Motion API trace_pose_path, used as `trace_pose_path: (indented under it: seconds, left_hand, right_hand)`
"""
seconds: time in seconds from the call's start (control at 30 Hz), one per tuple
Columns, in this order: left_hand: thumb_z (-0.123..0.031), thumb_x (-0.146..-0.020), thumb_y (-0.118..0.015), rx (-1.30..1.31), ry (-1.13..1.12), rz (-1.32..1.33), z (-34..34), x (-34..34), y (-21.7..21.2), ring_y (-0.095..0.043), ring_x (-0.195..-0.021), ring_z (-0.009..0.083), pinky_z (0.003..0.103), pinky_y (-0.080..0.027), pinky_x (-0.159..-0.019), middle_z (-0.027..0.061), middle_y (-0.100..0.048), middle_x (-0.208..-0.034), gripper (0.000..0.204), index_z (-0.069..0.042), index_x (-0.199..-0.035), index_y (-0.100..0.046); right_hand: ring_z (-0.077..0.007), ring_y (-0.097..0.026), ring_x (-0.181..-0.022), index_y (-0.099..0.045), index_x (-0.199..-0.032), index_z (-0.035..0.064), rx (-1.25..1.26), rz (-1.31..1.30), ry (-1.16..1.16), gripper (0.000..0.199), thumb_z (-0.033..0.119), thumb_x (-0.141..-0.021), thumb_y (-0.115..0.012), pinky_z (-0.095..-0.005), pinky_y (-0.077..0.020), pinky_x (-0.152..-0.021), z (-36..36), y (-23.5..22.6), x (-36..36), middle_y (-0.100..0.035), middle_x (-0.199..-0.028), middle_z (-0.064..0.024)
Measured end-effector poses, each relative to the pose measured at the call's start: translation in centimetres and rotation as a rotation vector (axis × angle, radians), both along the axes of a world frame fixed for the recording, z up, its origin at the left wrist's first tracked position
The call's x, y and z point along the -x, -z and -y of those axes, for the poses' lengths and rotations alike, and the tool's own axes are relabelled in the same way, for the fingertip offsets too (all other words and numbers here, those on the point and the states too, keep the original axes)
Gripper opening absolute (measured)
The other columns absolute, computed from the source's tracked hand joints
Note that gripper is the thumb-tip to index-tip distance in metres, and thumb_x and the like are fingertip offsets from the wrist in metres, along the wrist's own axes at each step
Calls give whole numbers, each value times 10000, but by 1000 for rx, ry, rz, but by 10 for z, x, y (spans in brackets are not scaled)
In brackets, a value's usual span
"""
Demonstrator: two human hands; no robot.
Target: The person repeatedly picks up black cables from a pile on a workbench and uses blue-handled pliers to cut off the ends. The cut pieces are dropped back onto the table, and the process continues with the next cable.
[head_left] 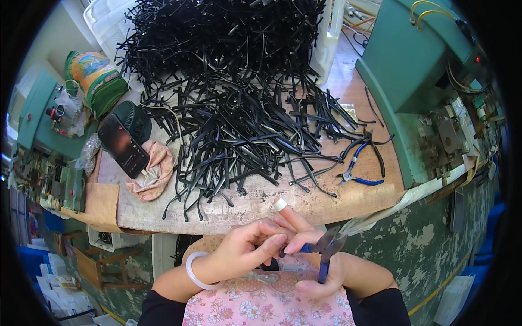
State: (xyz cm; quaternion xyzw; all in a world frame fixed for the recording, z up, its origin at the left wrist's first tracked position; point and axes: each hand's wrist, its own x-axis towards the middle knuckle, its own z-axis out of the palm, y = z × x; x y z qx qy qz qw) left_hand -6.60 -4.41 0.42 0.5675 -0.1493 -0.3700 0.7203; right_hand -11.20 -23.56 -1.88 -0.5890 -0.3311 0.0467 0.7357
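Note:
Both my hands are close together just in front of the table's near edge, above my lap. My right hand (321,258) grips a pair of blue-handled cutting pliers (329,247), their metal jaws pointing up and away. Its index finger, with a white wrap at the tip, stretches toward the table. Pinched together, the fingers of my left hand (247,247) meet the right hand's fingers; a small dark piece shows there, too hidden to name. Black eyeglass temples (239,130) lie in a loose heap on the wooden table (255,209) ahead.
More temples fill a white crate (326,49) behind. Blue-handled pliers (352,167) and black-handled pliers (375,149) lie to the right. On the left, a phone (124,146) leans by a pink cloth (155,176). Green machines (413,70) (43,108) flank the table.

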Motion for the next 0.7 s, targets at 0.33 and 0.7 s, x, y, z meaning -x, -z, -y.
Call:
trace_pose_path:
  seconds: [0.33, 0.7]
  left_hand:
    - [-197, -994, -468, 12, 143, -139, 0, -13, -25, -533, -669, 50, 190, -439, -574, 26, -589, -844, 240, 1, -1117, -524]
    - [-144, -982, -494, 212, 211, -110, -3, -8, -37, -542, -862, 57, 207, -435, -730, 43, -595, -1045, 304, 25, -1233, -478]
  right_hand:
    - [-368, -127, -1433, -329, -1334, 38, -471, -147, -154, 667, 105, -755, -655, -450, -328, -1029, -4, -13, -2, 69, -1553, -220]
    - [-489, -88, -1402, -437, -1185, 165, -532, -317, -22, 495, 139, -783, -725, -537, -329, -1042, -9, -44, 21, 50, -1551, -213]
